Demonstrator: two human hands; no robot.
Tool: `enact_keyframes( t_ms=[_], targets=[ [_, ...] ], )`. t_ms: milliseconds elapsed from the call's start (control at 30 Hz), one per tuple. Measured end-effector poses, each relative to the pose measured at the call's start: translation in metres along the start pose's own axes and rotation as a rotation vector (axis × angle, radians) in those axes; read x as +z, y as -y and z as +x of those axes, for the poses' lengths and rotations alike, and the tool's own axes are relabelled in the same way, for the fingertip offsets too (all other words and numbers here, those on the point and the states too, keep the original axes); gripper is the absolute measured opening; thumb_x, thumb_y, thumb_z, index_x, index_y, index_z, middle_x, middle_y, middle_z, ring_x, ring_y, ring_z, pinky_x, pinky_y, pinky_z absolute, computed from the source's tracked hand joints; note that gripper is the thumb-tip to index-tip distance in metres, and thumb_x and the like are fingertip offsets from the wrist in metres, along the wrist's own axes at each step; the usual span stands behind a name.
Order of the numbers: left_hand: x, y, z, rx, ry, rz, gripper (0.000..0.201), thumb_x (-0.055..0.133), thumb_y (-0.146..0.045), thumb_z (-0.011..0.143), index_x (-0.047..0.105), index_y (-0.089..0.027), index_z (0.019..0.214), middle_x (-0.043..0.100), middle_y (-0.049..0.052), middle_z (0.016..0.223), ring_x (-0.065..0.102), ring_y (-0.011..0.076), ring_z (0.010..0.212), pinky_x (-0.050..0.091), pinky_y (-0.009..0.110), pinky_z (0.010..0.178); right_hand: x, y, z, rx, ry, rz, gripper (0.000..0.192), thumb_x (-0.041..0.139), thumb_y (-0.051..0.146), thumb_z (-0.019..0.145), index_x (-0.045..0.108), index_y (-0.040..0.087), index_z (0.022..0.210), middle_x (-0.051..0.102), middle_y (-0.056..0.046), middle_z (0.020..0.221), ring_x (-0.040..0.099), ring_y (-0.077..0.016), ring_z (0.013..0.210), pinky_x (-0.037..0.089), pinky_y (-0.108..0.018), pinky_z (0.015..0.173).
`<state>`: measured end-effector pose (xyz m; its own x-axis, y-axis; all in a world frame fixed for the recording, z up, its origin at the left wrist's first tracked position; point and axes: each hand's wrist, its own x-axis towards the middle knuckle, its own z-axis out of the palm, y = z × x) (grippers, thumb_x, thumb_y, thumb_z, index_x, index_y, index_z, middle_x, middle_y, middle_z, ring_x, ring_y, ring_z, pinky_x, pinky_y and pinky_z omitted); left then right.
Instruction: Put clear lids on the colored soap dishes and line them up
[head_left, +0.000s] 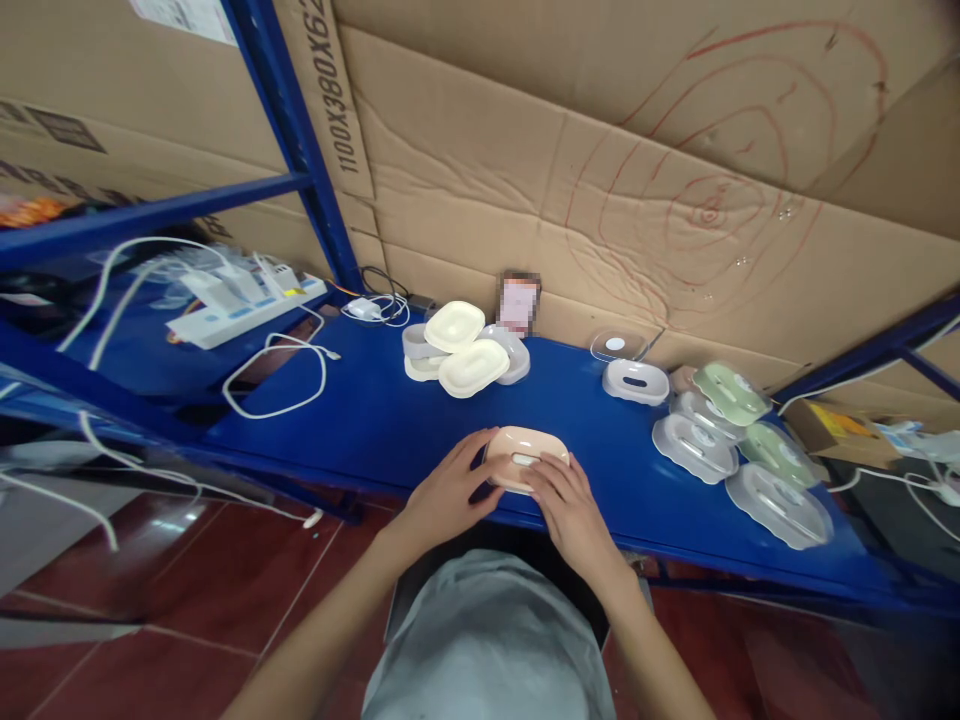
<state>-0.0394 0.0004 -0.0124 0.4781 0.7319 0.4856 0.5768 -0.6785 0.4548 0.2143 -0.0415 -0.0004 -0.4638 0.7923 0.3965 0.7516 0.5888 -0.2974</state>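
Cardboard wall (600, 150); blue shelf (360, 420); red floor (150, 600)

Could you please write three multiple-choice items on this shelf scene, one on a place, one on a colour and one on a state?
1. Where does the peach soap dish sit?
A. At the near edge of the blue shelf
B. On the red floor
C. On the power strip

2. What colour are the two lids stacked behind it?
A. Green
B. Cream
C. Black

3. How do the hands meet the peach dish?
A. Both rest away from it
B. Only one touches it
C. The left hand and right hand clasp it from either side

Answers: 1 A, it lies on the shelf's front edge. 2 B, both are pale cream. 3 C, fingers of both hands wrap its ends.
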Motion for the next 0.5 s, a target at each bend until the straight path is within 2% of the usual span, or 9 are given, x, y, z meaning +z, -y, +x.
enact_keyframes(
  t_ms=[100, 167, 233, 300, 333, 367, 433, 500],
  targets=[
    [-0.001, -0.001, 0.0, -0.003, -0.02, -0.014, 0.039, 0.064, -0.021, 0.099, 0.068, -0.026, 0.137, 0.052, 0.013, 0.162, 0.054, 0.0322, 0.149, 0.052, 0.05, 0.121, -0.004, -0.003, 0.001, -0.047, 0.054, -0.036, 0.048, 0.049, 0.024, 0.11, 0.053, 0.035, 0.157, 0.064, -0.007, 0.154, 0.052, -0.0278, 0.151, 0.034, -0.065, 0.13],
    [-0.002, -0.003, 0.0, -0.012, -0.022, -0.005, 0.039, 0.065, -0.021, 0.099, 0.068, -0.027, 0.138, 0.051, 0.012, 0.163, 0.057, 0.0313, 0.147, 0.055, 0.048, 0.119, -0.018, -0.024, 0.011, -0.08, 0.07, -0.073, 0.049, 0.049, 0.029, 0.111, 0.05, 0.036, 0.159, 0.058, -0.006, 0.16, 0.049, -0.027, 0.153, 0.032, -0.063, 0.131],
    [-0.002, -0.004, 0.0, -0.015, -0.023, 0.014, 0.04, 0.065, -0.021, 0.098, 0.068, -0.028, 0.137, 0.05, 0.011, 0.164, 0.058, 0.0309, 0.146, 0.056, 0.047, 0.118, -0.04, -0.062, 0.03, -0.022, 0.004, -0.138, 0.048, 0.043, 0.031, 0.112, 0.049, 0.034, 0.159, 0.056, -0.007, 0.162, 0.05, -0.0256, 0.153, 0.032, -0.06, 0.131],
    [-0.002, -0.004, 0.0, -0.014, -0.017, 0.027, 0.041, 0.064, -0.021, 0.098, 0.067, -0.029, 0.138, 0.049, 0.01, 0.165, 0.059, 0.0306, 0.145, 0.057, 0.046, 0.116, -0.063, -0.11, 0.055, 0.171, -0.092, -0.235, 0.048, 0.038, 0.035, 0.112, 0.051, 0.026, 0.158, 0.053, -0.012, 0.164, 0.047, -0.027, 0.155, 0.037, -0.056, 0.128],
    [-0.003, -0.004, 0.0, -0.012, -0.014, 0.03, 0.042, 0.064, -0.02, 0.098, 0.066, -0.029, 0.139, 0.049, 0.01, 0.165, 0.058, 0.0306, 0.145, 0.057, 0.046, 0.116, -0.072, -0.134, 0.068, 0.294, -0.133, -0.305, 0.05, 0.036, 0.037, 0.112, 0.051, 0.023, 0.157, 0.052, -0.014, 0.165, 0.045, -0.0288, 0.156, 0.038, -0.057, 0.126],
    [-0.003, -0.004, 0.0, -0.01, -0.012, 0.032, 0.043, 0.064, -0.02, 0.098, 0.066, -0.029, 0.139, 0.049, 0.01, 0.165, 0.058, 0.0307, 0.146, 0.057, 0.047, 0.116, -0.079, -0.156, 0.08, 0.36, -0.158, -0.335, 0.053, 0.035, 0.039, 0.111, 0.05, 0.018, 0.158, 0.048, -0.019, 0.166, 0.043, -0.0342, 0.157, 0.035, -0.064, 0.125],
    [-0.003, -0.004, 0.001, -0.01, -0.008, 0.037, 0.043, 0.063, -0.02, 0.098, 0.065, -0.029, 0.14, 0.049, 0.01, 0.165, 0.057, 0.0308, 0.146, 0.057, 0.047, 0.117, -0.084, -0.189, 0.096, 0.43, -0.148, -0.362, 0.056, 0.04, 0.046, 0.109, 0.054, 0.013, 0.153, 0.055, -0.026, 0.158, 0.048, -0.0413, 0.151, 0.035, -0.072, 0.12],
    [-0.003, -0.005, 0.002, -0.014, 0.0, 0.043, 0.044, 0.064, -0.019, 0.098, 0.065, -0.029, 0.14, 0.05, 0.01, 0.164, 0.058, 0.0307, 0.146, 0.057, 0.046, 0.117, -0.077, -0.205, 0.102, 0.421, -0.09, -0.347, 0.057, 0.045, 0.054, 0.107, 0.062, 0.013, 0.144, 0.067, -0.025, 0.143, 0.06, -0.0422, 0.139, 0.041, -0.071, 0.116]
  ],
)
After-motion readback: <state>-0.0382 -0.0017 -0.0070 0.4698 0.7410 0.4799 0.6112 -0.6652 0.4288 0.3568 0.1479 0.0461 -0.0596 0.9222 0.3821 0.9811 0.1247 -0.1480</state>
